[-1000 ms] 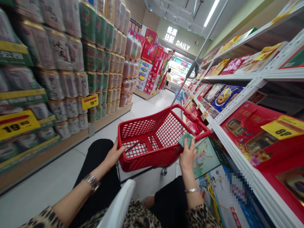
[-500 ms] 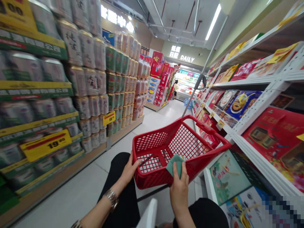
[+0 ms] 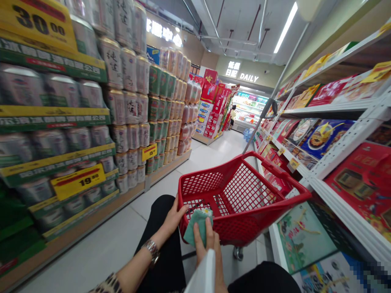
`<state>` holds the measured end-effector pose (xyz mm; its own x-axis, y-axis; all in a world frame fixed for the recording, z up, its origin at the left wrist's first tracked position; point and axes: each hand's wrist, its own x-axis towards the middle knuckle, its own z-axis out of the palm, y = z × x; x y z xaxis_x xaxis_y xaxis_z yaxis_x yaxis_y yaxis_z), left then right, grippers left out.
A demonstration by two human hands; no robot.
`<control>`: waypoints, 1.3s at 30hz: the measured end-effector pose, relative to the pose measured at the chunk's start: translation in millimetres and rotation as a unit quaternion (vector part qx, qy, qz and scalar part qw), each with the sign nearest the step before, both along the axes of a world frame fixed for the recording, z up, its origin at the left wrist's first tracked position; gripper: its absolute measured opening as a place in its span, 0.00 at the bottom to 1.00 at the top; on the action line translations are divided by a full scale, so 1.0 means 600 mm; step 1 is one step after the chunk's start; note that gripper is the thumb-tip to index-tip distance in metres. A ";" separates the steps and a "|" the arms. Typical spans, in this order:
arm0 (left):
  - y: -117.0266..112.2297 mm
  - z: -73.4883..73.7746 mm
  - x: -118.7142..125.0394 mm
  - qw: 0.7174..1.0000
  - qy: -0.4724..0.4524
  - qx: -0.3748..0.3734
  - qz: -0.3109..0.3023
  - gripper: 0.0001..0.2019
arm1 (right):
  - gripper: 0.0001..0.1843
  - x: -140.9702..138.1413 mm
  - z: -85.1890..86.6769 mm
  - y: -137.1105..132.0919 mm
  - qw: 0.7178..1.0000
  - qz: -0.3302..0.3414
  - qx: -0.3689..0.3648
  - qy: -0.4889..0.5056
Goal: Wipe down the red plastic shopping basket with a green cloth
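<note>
A supermarket aisle (image 3: 214, 154) is stretching ahead, and everything here is placed by the red basket (image 3: 241, 232), which is being held out in front of the person. Left of the basket, stacked cans (image 3: 131, 106) are rising on shelving, with a yellow price tag (image 3: 77, 182) showing 19.80. Right of it, white shelves (image 3: 336, 149) are carrying boxed goods. Well beyond it, another person (image 3: 233, 116) is standing by a chilled cabinet (image 3: 249, 110).

The left hand (image 3: 174, 219) is curling around the basket's near rim, its fingers closed, a metal watch (image 3: 151, 252) on the wrist. The right hand (image 3: 206, 244) is pinching a green packet (image 3: 198, 226) by its lower part, fingers pressed together, thumb hidden. The packet is just inside the near rim, tilted, its long axis rising from lower left to upper right. With so light a hold, a slip could drop it to the floor; swinging the basket right could catch the shelves.
</note>
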<state>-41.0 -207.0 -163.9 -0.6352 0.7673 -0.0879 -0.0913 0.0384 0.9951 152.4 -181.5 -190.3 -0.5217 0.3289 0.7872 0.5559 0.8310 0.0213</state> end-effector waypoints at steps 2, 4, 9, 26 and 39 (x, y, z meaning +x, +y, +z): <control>0.000 0.000 -0.003 1.000 0.002 -0.004 -0.003 0.43 | 0.42 -0.001 0.005 0.002 1.000 0.000 0.019 0.003; -0.001 0.000 -0.005 1.000 0.003 -0.011 -0.006 0.42 | 0.39 0.006 0.021 0.008 1.000 -0.004 0.022 0.006; -0.001 0.000 -0.012 0.999 0.001 -0.032 -0.002 0.43 | 0.36 0.045 0.070 0.048 0.998 -0.061 -0.007 -0.013; 0.000 0.004 -0.013 0.999 0.016 -0.052 0.002 0.45 | 0.35 0.243 0.219 0.300 0.919 -0.379 -0.097 -0.054; -0.002 0.003 -0.013 0.998 0.025 -0.045 0.019 0.44 | 0.36 0.259 0.194 0.329 0.937 -0.333 -0.099 0.031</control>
